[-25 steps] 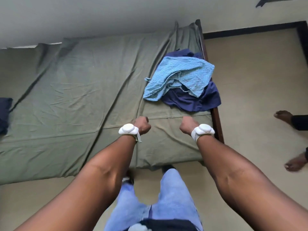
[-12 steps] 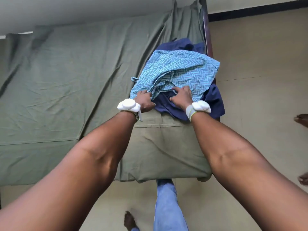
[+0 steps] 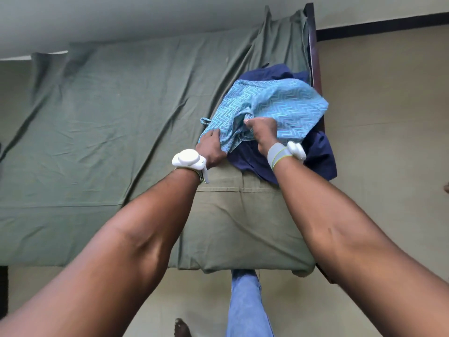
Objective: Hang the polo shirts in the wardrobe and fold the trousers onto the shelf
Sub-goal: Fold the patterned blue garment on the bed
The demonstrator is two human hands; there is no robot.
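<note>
bed (image 3: 121,142), two garments, two hands

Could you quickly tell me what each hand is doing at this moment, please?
Left hand: grips the near-left edge of the light blue zigzag garment.
Right hand: fingers curled, pinching a bunch of the same garment near its middle.

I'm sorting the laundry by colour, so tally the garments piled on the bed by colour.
Light blue zigzag garment: 1, gripped by the left hand and the right hand
Navy garments: at least 1; the navy cloth under it is bunched, so the pieces cannot be told apart
Total: at least 2
</note>
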